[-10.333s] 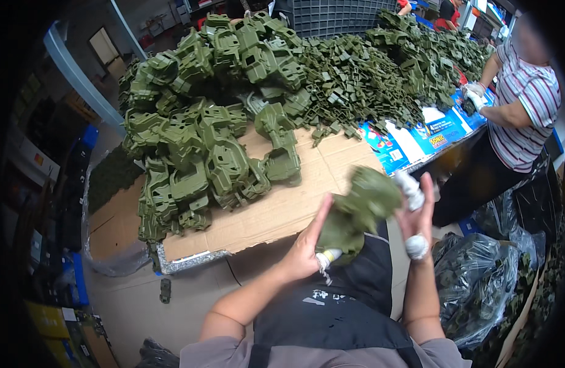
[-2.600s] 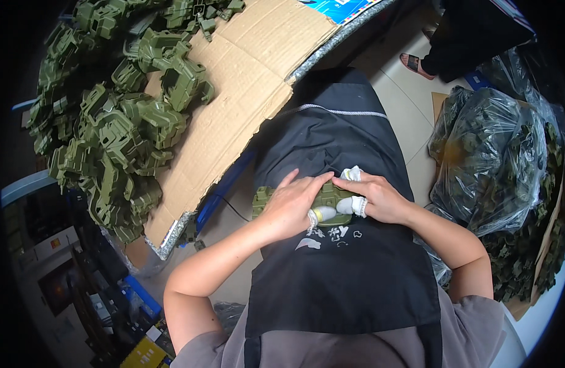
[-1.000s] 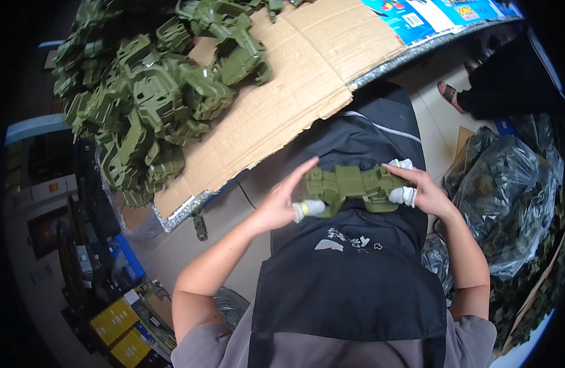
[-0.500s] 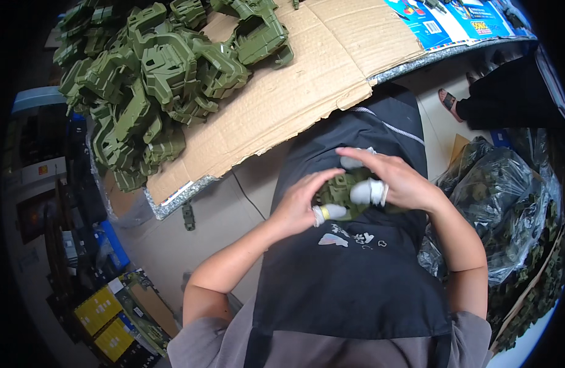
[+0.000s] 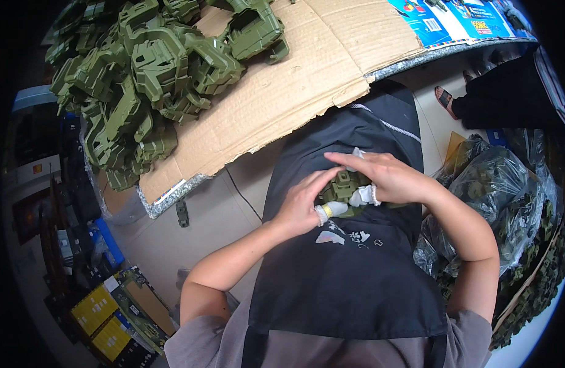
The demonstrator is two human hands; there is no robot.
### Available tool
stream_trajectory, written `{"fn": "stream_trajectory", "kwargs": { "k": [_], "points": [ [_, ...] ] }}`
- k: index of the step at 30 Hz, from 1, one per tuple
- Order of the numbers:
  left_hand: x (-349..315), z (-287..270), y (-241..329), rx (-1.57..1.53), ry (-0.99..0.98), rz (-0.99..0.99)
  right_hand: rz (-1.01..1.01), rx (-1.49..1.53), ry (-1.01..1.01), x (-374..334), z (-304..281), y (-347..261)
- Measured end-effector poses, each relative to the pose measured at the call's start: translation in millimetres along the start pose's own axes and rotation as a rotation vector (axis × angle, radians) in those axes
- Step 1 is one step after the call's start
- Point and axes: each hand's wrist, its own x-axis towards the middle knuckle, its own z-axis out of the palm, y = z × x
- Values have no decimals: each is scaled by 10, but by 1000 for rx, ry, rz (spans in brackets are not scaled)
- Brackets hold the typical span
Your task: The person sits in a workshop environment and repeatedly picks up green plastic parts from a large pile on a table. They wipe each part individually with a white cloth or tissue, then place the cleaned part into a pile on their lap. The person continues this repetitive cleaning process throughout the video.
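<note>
Over my lap I hold an olive-green plastic toy part [image 5: 342,189] between both hands. My left hand [image 5: 304,202] grips its left side, with a pale cover on the thumb. My right hand [image 5: 386,178] closes on the right side, and white covers wrap its thumb and a fingertip. Part of the piece is hidden under my fingers. Beneath it lies my black apron [image 5: 350,282]. On the table ahead to the left rises a heap of similar green plastic parts [image 5: 160,67].
Cardboard [image 5: 295,80] covers the table, whose edge runs just beyond my knees. To my right sits a clear plastic bag [image 5: 491,190] among many small green parts. A loose green piece [image 5: 182,213] lies on the floor. Another person's foot [image 5: 445,100] shows at the far right.
My right thumb and fingers have shifted slightly on the green part, uncovering more of its top. The view has drifted a little, and the heap appears farther left.
</note>
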Motion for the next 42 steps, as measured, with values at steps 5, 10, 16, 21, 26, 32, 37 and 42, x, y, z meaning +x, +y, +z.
{"fn": "stream_trajectory", "kwargs": {
  "k": [5,10,16,21,26,32,37,42],
  "points": [
    [-30,31,114,84,11,32,33,-218,-70,-64,24,-75],
    [404,-323,480,-327,214,353,36,452,573,-285,-299,-427],
    [785,-147,583,-497,55,368,18,-296,787,-418,-180,-333],
    [786,-95,527,-229,-34,387,10,-17,402,-435,-413,-366],
    [689,-226,682,-151,28,289,75,313,526,-550,-270,-333],
    [660,-306,737,45,0,280,-4,203,577,-617,-219,-217],
    [656,-262,691,169,31,342,-73,-73,615,-628,-101,-208],
    [755,-503,949,315,-12,450,-57,67,678,-727,-257,-286]
  ]
}}
